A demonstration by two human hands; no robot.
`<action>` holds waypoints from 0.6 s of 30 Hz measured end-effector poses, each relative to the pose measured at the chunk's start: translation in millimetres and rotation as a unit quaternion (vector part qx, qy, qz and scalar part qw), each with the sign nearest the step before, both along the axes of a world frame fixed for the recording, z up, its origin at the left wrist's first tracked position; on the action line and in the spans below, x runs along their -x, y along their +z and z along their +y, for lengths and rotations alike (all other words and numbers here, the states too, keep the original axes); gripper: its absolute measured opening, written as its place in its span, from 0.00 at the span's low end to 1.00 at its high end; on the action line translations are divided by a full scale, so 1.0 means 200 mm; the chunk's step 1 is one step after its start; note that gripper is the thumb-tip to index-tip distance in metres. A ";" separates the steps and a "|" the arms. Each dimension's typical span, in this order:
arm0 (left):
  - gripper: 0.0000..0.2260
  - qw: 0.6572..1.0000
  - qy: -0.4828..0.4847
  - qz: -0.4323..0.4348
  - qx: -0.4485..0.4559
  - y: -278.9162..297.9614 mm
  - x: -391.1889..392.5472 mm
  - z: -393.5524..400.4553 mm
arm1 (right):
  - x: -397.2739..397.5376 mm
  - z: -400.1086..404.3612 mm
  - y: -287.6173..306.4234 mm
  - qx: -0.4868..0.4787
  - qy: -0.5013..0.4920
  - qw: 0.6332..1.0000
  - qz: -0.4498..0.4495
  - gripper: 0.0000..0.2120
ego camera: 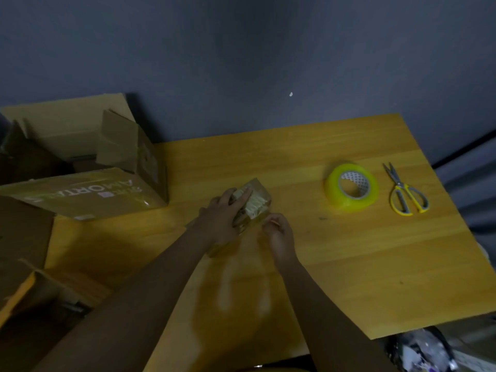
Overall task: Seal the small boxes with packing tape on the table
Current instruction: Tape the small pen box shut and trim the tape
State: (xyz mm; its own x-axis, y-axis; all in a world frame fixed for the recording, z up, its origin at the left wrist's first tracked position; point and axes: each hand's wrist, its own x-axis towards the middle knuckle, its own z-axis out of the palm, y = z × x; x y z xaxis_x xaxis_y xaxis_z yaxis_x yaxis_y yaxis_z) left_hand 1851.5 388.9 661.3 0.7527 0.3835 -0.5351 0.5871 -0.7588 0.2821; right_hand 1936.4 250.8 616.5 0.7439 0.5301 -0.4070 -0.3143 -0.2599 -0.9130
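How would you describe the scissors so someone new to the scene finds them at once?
Start at the wooden table and go to its far right edge. There, just right of the yellow-green tape roll, lie the scissors, flat, with the blades pointing away from the person. They are the only metal tool there, with yellow handle loops and grey blades, and neither hand touches them.

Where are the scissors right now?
In the head view, the yellow-handled scissors lie flat on the wooden table near its right edge, just right of the roll of packing tape, untouched and well away from both hands.
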 end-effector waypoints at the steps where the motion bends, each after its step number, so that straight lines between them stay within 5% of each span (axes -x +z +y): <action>1: 0.40 1.000 0.000 0.003 -0.001 0.00 0.00 0.00 | 0.00 -0.01 -0.01 -0.005 -0.003 1.000 0.001 0.09; 5: 0.41 1.000 -0.002 0.002 0.000 0.00 0.00 0.00 | -0.01 -0.01 0.03 -0.015 0.002 1.000 -0.010 0.19; 15: 0.40 1.000 0.001 0.010 -0.003 0.02 -0.02 -0.02 | -0.09 0.01 -0.01 0.049 0.113 0.981 -0.150 0.02; 18: 0.41 1.000 0.003 0.011 -0.005 0.02 -0.01 -0.02 | -0.16 0.04 0.00 0.108 0.169 0.962 -0.188 0.06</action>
